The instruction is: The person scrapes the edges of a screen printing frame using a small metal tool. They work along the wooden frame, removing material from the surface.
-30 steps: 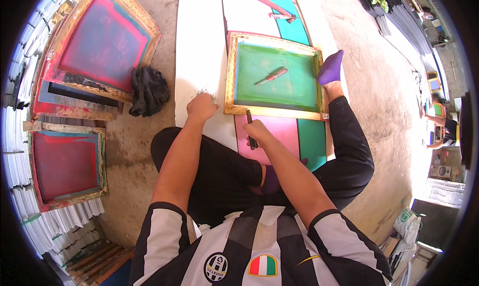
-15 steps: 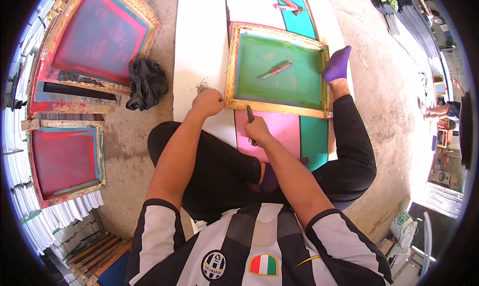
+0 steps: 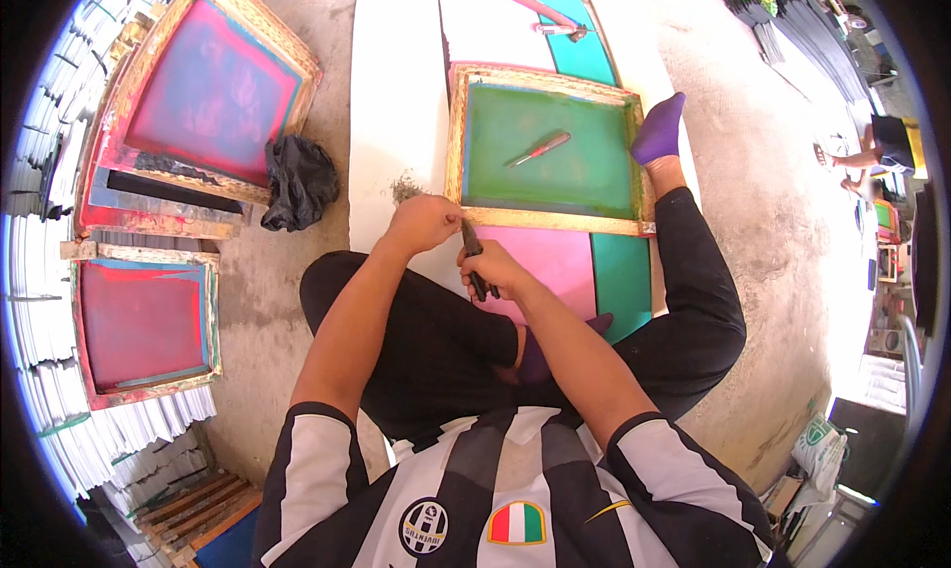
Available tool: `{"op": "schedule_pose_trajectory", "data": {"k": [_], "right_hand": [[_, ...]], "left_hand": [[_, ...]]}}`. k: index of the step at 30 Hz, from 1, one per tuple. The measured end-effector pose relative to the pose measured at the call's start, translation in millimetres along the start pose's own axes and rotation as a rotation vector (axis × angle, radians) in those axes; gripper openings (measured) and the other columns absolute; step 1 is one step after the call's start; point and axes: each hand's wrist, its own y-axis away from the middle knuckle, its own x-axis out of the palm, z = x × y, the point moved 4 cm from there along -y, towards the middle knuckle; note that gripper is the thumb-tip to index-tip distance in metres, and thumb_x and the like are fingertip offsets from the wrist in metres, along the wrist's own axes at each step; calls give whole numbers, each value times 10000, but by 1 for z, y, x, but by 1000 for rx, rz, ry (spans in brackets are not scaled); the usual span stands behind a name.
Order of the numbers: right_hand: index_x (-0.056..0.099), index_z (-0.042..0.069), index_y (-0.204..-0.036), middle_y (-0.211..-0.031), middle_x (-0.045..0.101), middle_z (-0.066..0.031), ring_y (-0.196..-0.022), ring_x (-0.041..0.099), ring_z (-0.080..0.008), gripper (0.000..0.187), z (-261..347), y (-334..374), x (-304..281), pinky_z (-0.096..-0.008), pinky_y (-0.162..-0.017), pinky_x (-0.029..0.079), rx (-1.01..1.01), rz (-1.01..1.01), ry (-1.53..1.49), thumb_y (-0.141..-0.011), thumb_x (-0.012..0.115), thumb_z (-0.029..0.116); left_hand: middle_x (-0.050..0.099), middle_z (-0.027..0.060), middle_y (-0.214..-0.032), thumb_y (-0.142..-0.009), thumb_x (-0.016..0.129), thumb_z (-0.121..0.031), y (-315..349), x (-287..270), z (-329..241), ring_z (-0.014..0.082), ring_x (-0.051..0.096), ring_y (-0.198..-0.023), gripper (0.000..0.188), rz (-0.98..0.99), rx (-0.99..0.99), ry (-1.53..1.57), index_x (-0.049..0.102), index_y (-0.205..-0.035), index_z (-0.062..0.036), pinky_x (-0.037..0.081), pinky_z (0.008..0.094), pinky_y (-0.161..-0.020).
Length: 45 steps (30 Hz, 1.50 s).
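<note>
A wooden screen-printing frame with green mesh lies in front of me. A screwdriver with a red shaft end and pale handle rests on its mesh. My left hand is closed in a pinch at the frame's near left corner; what the fingers hold, if anything, is too small to make out. My right hand grips dark pliers by the handles. The pliers' jaws point up toward that corner, close beside my left fingertips. Whether the jaws touch anything cannot be told.
Beyond the frame lie a hammer and a second small tool. My purple-socked foot touches the frame's right side. Leftward are a black plastic bag and pink-meshed frames. A person is at far right.
The pliers in my right hand have moved left, from the near rail to the corner by my left hand. My left hand has shifted slightly right and nearer. The view has shifted a little.
</note>
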Motion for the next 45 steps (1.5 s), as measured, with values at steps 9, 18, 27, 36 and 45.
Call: {"op": "schedule_pose_trajectory", "data": {"k": [9, 18, 27, 36, 45], "right_hand": [[581, -22, -1168, -841, 642, -142, -676, 670, -260, 315, -2, 2, 5, -398, -605, 565, 76, -74, -3, -964, 655, 206], [532, -114, -1057, -789, 591, -191, -625, 658, -322, 322, -11, -7, -42, -457, -511, 539, 157, -320, -10, -969, 600, 189], [536, -104, -1075, -760, 585, -197, -561, 637, -332, 323, 1, -12, -47, -474, -429, 475, 193, -355, 49, -952, 597, 188], [535, -8, -895, -671, 573, -154, -471, 539, -243, 75, 0, -13, -36, -427, -376, 396, 185, -517, 156, -862, 529, 60], [545, 14, -812, -639, 563, -118, -466, 547, -214, 32, -19, -18, -41, -384, -385, 438, -31, -385, 28, -818, 576, 11]], "left_hand": [[751, 131, -929, -860, 727, -311, -1, 4, 18, 350, 715, -873, 188, 55, -222, -183, 812, -933, -160, 569, 473, -795], [756, 141, -1089, -855, 790, -397, -2, -5, 56, 335, 718, -1035, 346, 144, -611, -239, 788, -1033, -100, 572, 469, -852], [749, 156, -1107, -840, 787, -462, -4, -11, 50, 343, 715, -1044, 453, 145, -631, -215, 773, -1061, -67, 571, 469, -859], [744, 210, -949, -863, 727, -430, -11, 9, 38, 382, 724, -940, 378, 178, -440, -63, 790, -917, -61, 572, 492, -839], [740, 211, -930, -869, 719, -423, -16, 14, 39, 394, 718, -907, 376, 199, -391, -87, 782, -894, -53, 565, 517, -807]]}}
